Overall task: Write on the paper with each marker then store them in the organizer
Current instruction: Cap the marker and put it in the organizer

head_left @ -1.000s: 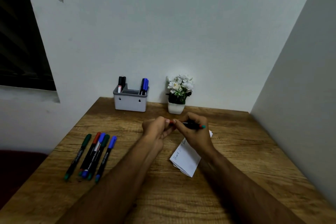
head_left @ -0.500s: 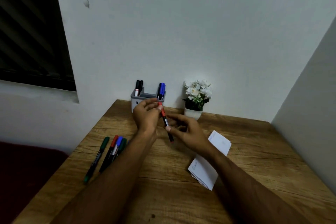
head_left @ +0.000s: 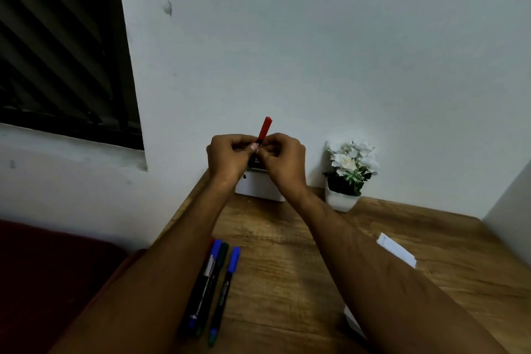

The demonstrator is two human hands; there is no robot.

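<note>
A red-capped marker (head_left: 265, 128) stands upright, cap up, pinched between my left hand (head_left: 228, 156) and my right hand (head_left: 283, 158). Both hands hover right over the grey organizer (head_left: 260, 188) at the back of the wooden desk (head_left: 287, 253), hiding most of it and whatever stands in it. Several more markers (head_left: 214, 282) with blue and green caps lie side by side on the desk beside my left forearm. The white folded paper (head_left: 396, 250) lies to the right, partly covered by my right forearm.
A small white pot of white flowers (head_left: 349, 172) stands right of the organizer against the wall. A dark window (head_left: 63, 46) fills the upper left. A side wall (head_left: 511, 204) closes the desk's right edge; dark red floor (head_left: 43, 267) lies left.
Both hands have carried the red-capped marker from mid-desk back to the organizer and turned it upright. My view has tilted up and left, so the paper now sits far right.
</note>
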